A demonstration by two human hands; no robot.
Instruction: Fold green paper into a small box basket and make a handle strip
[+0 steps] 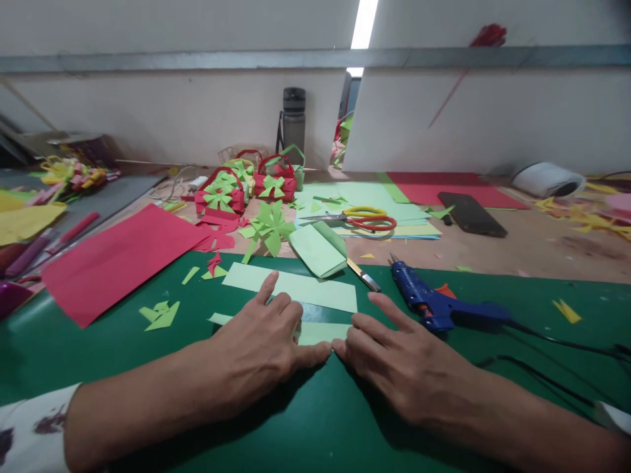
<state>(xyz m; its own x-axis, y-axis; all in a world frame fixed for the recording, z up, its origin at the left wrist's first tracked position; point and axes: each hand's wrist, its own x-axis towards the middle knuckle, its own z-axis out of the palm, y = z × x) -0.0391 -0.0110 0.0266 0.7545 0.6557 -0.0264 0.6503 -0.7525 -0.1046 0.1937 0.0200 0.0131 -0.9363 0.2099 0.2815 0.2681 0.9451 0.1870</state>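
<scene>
Both of my hands rest on a narrow light green paper strip point(315, 330) lying on the green cutting mat point(320, 420). My left hand point(261, 345) presses the strip with fingers bent and the index finger stretched onto a wider light green strip point(296, 287) behind it. My right hand point(394, 355) pins the strip's right part, thumb and fingertips pressed down. The two thumbs nearly touch at the strip's near edge.
A blue glue gun point(434, 305) with its cord lies right of my hands. A craft knife point(363, 274), folded green paper point(318, 249), red sheet point(118, 259), scissors point(367, 219), a phone point(470, 213), red-green paper baskets point(221, 190) and a grey bottle point(294, 121) sit beyond.
</scene>
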